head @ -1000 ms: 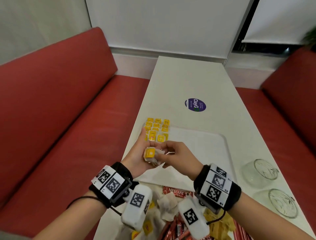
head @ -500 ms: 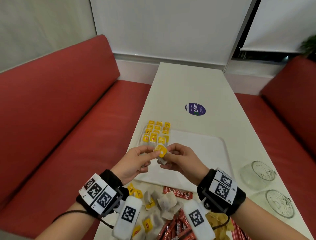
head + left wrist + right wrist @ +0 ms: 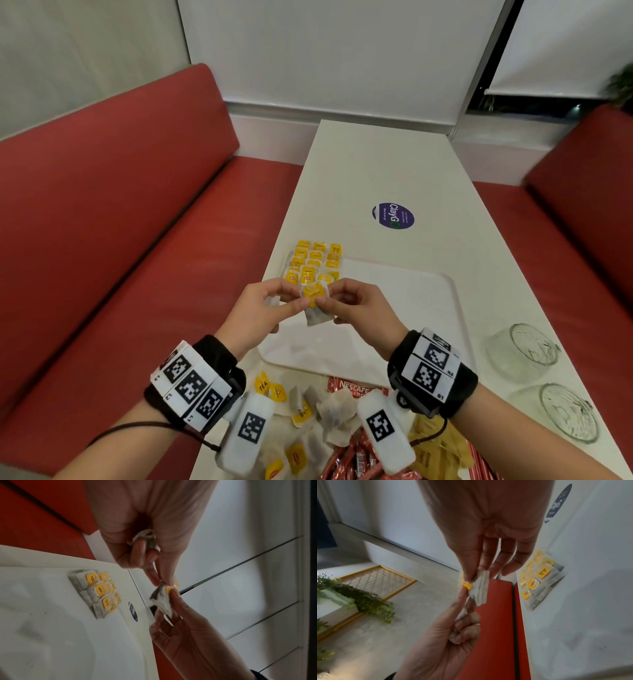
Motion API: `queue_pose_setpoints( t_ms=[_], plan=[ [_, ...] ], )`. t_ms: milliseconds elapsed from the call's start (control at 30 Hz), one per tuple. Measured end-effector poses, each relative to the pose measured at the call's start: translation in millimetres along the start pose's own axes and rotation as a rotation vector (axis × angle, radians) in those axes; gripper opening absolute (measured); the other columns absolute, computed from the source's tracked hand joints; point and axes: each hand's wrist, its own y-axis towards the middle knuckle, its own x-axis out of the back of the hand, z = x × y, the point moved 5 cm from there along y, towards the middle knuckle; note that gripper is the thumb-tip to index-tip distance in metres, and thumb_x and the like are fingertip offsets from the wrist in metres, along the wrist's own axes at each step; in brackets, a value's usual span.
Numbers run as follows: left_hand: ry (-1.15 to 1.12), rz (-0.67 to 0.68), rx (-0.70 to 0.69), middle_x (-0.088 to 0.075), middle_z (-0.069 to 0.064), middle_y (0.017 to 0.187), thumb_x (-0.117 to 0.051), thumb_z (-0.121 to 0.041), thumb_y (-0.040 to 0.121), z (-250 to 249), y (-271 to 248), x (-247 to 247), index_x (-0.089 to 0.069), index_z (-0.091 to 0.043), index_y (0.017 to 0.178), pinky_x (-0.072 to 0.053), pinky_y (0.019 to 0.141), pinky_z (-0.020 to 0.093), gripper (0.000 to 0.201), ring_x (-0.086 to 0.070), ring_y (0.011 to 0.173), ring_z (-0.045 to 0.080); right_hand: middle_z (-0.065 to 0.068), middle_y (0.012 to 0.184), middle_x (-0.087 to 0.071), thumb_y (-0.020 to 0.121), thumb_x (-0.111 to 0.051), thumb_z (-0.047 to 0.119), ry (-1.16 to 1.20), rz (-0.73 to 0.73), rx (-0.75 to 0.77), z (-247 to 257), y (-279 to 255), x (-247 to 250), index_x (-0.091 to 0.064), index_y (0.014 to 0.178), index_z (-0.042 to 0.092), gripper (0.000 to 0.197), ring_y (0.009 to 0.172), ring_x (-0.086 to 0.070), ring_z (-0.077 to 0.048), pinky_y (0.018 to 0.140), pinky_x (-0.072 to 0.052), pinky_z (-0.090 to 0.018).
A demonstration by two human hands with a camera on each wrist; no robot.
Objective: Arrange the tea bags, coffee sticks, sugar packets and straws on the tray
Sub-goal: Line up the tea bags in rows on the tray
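Observation:
Both hands hold one tea bag by its yellow tag, just above the near left part of the white tray. My left hand pinches the tag between thumb and forefinger, and its other fingers curl round a second, crumpled tea bag. My right hand pinches the tag's other side, and the bag hangs below. Several tea bags lie in neat rows at the tray's far left corner. Loose tea bags, red coffee sticks, yellowish sugar packets and striped straws are heaped near the table's front edge.
Two upturned glass bowls stand on the table right of the tray. A round purple sticker lies beyond the tray. Red bench seats flank the white table on both sides.
Both hands have turned the tea bag between them, so its yellow tag faces up and the bag hangs below. They stay over the tray's near left part.

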Motion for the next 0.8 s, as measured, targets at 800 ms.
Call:
queue_pose_setpoints(
  t_ms=[800],
  plan=[
    [0.511,0.075,0.104,-0.060,-0.010,0.067,-0.078,-0.019,0.076,71,100,33,-0.067,-0.023,0.074,-0.037,0.062,0.013,0.012,-0.053,0.067,-0.001,0.000,0.099,-0.061,0.087,-0.062,0.021,-0.717,0.250,0.027,-59,64,-30,-0.064,0.114,0.017,0.028,0.081,-0.060,-0.014,0.082,-0.048,-0.026]
  ],
)
